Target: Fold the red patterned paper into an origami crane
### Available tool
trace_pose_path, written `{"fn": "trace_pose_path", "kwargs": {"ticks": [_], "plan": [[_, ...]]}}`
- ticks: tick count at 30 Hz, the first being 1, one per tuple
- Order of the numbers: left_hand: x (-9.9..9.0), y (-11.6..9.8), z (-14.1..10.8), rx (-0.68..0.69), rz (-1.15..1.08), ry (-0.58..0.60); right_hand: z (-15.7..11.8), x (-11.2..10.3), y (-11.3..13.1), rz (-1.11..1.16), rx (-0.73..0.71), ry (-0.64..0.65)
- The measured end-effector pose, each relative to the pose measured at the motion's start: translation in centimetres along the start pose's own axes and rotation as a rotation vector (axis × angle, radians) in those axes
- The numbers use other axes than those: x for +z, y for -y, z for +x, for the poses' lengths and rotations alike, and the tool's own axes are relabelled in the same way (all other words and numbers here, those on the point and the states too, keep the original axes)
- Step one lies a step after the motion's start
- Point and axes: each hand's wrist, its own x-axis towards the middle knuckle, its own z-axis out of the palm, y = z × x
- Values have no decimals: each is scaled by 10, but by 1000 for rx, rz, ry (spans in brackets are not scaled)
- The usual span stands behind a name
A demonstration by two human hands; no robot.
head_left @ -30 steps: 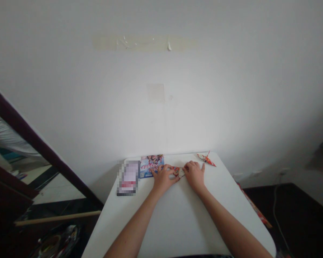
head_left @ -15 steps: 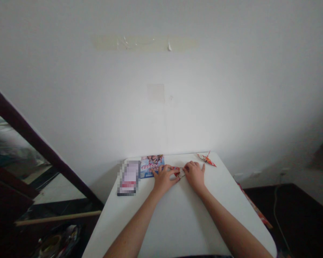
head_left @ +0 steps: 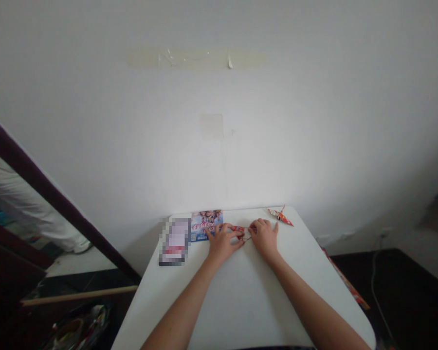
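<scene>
On the white surface [head_left: 233,301], pinching patterned paper [head_left: 246,234] with left hand [head_left: 220,244] and right hand [head_left: 264,241] from opposite sides, likely to steady it.

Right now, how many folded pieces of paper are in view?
2: a patterned piece between left hand and right hand, and a pointed figure on the table, far right. The hands may hide more.

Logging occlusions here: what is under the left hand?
The left hand covers part of the blue printed sheet and the small patterned paper; beneath its palm is hidden.
</scene>
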Motion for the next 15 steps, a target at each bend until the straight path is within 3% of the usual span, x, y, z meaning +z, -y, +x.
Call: {"fn": "trace_pose_path", "kwargs": {"ticks": [15], "plan": [[1,0,0,6,-4,0,1,2,-1,-29,-7,6]]}}
